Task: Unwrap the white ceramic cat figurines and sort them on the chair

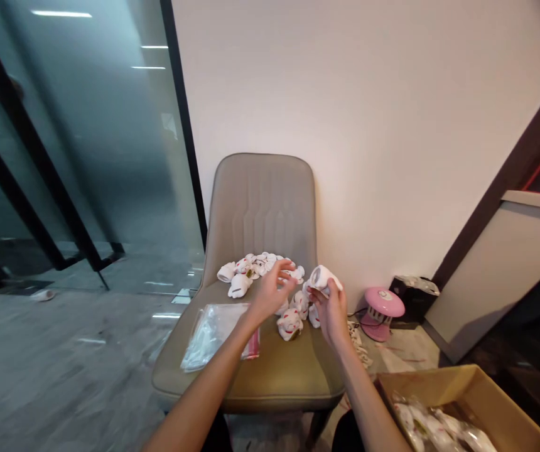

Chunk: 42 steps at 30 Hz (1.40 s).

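My right hand (333, 309) grips a white lucky cat figurine (326, 279), tilted so that its round grey base end faces left. Fingers apart, my left hand (274, 290) hovers near a row of small white pieces (265, 260) toward the chair's back; whether it touches any is hard to see. Between my hands, a white cat figurine with red markings (290, 324) lies on the seat, with others beside it. Another white figurine with a dark slot (240, 286) lies left of my left hand. A stack of clear plastic bags (213, 333) rests partly under my left forearm.
Everything sits on a beige padded chair (263, 194) against a wall. At lower right stands a cardboard box (468, 383) holding plastic-wrapped white figurines (434, 430). A pink mushroom-shaped device (383, 302) and a black box (414, 295) stand on the floor. Glass doors (91, 138) are at left.
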### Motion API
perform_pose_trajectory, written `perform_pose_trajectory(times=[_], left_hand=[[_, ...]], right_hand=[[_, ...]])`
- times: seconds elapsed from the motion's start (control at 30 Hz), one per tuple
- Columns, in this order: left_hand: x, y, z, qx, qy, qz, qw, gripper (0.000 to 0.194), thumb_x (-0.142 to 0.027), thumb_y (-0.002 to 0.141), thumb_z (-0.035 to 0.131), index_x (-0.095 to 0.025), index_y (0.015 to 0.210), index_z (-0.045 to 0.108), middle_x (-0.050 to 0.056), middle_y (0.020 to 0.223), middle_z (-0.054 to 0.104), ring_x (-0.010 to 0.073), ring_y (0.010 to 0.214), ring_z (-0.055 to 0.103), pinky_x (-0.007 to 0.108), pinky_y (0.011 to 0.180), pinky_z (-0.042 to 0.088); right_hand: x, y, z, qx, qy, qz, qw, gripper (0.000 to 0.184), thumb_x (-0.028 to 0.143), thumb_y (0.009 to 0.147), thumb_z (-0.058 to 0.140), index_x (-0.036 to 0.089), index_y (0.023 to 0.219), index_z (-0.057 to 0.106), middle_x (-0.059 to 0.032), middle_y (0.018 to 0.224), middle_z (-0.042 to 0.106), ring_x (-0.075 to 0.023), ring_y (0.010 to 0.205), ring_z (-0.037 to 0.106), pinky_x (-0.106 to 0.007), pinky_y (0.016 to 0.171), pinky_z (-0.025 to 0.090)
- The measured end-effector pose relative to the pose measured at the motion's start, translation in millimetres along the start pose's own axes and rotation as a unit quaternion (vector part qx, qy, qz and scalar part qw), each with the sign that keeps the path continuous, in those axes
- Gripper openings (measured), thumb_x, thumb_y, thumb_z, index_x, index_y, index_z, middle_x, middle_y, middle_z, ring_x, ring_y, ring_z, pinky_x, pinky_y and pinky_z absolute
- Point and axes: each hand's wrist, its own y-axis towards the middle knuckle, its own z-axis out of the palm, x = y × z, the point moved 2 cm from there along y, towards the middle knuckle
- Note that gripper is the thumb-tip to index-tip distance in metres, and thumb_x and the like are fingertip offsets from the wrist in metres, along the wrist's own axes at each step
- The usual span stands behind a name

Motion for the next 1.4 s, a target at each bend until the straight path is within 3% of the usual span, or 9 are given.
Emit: perform_pose_trajectory(times=[0.1, 0.27, 0.43, 0.57, 0.7, 0.9, 1.0, 1.2, 1.4], left_hand=[[49, 9, -18.6, -0.014, 0.182, -0.065, 0.981, 0.026, -0.018, 0.094, 0.046, -0.017, 0.110, 0.065, 0.011, 0.102, 0.069, 0.0217, 0.092, 0.066, 0.036, 0.087, 0.051], [107, 1, -26.1, 0.170, 0.377, -0.116, 0.903, 0.054, 0.004, 0.078, 0.047, -0.022, 0.121, 0.068, 0.014, 0.118, 0.065, 0.0244, 0.103, 0.067, 0.034, 0.090, 0.048], [113, -8, -19.2, 0.165, 0.392, -0.120, 0.897, 0.036, -0.008, 0.085, 0.051, -0.020, 0.113, 0.070, 0.015, 0.119, 0.064, 0.0247, 0.099, 0.067, 0.035, 0.089, 0.048], [111, -6, -17.9, 0.145, 0.380, -0.132, 0.904, 0.019, -0.014, 0.083, 0.057, -0.015, 0.098, 0.069, 0.014, 0.101, 0.068, 0.0253, 0.095, 0.066, 0.034, 0.086, 0.047], [110, -5, -22.0, 0.101, 0.355, -0.136, 0.919, 0.022, -0.010, 0.078, 0.058, -0.014, 0.098, 0.065, 0.013, 0.101, 0.069, 0.0231, 0.094, 0.064, 0.031, 0.084, 0.046], [86, -9, -40.9, 0.024, 0.325, -0.125, 0.937, 0.016, -0.028, 0.087, 0.053, -0.017, 0.083, 0.065, 0.008, 0.085, 0.070, 0.0221, 0.081, 0.064, 0.032, 0.077, 0.047], [59, -15, -42.7, -0.042, 0.207, -0.135, 0.968, 0.022, -0.036, 0.087, 0.055, -0.018, 0.084, 0.067, 0.003, 0.074, 0.070, 0.0195, 0.070, 0.064, 0.030, 0.070, 0.048], [-6, -41, -11.4, -0.105, -0.067, -0.158, 0.980, 0.030, -0.039, 0.085, 0.062, -0.016, 0.103, 0.068, 0.006, 0.090, 0.074, 0.0210, 0.084, 0.070, 0.032, 0.077, 0.054], [-54, -74, 10.7, -0.125, -0.053, -0.134, 0.982, 0.029, -0.039, 0.094, 0.056, -0.020, 0.116, 0.062, 0.008, 0.104, 0.073, 0.0212, 0.092, 0.070, 0.032, 0.080, 0.055]], right_hand=[[4, -8, -10, -0.046, 0.030, -0.012, 0.998, 0.035, 0.046, 0.079, 0.074, 0.023, 0.101, 0.060, 0.0026, 0.082, 0.071, -0.0149, 0.068, 0.069, -0.028, 0.066, 0.055], [4, -32, -9, -0.034, 0.084, 0.043, 0.995, 0.028, 0.047, 0.083, 0.068, 0.024, 0.096, 0.060, 0.0019, 0.084, 0.070, -0.0138, 0.066, 0.065, -0.028, 0.064, 0.054], [2, -41, 1, 0.009, 0.077, 0.073, 0.994, 0.028, 0.051, 0.087, 0.061, 0.024, 0.098, 0.061, -0.0004, 0.087, 0.071, -0.0161, 0.068, 0.064, -0.032, 0.065, 0.054], [-2, -43, 6, 0.013, 0.086, 0.083, 0.993, 0.028, 0.050, 0.087, 0.061, 0.024, 0.097, 0.061, -0.0002, 0.087, 0.070, -0.0152, 0.065, 0.061, -0.031, 0.063, 0.052], [-2, -44, 7, 0.019, 0.122, 0.107, 0.987, 0.026, 0.048, 0.085, 0.064, 0.024, 0.093, 0.059, 0.0023, 0.079, 0.066, -0.0133, 0.061, 0.057, -0.029, 0.062, 0.050], [1, -42, 6, 0.021, 0.139, 0.121, 0.983, 0.031, 0.052, 0.085, 0.063, 0.023, 0.094, 0.060, 0.0009, 0.081, 0.067, -0.0137, 0.060, 0.055, -0.030, 0.061, 0.048], [1, -43, 7, 0.025, 0.130, 0.118, 0.984, 0.033, 0.055, 0.084, 0.063, 0.023, 0.092, 0.060, -0.0004, 0.082, 0.067, -0.0146, 0.061, 0.055, -0.031, 0.061, 0.048], [2, -53, 13, 0.057, 0.124, 0.131, 0.982, 0.033, 0.055, 0.086, 0.060, 0.023, 0.093, 0.063, -0.0018, 0.082, 0.068, -0.0155, 0.060, 0.055, -0.033, 0.061, 0.050], [0, -60, 14, 0.088, 0.103, 0.134, 0.982, 0.034, 0.056, 0.087, 0.060, 0.023, 0.095, 0.064, -0.0019, 0.081, 0.069, -0.0157, 0.060, 0.058, -0.031, 0.059, 0.052]])
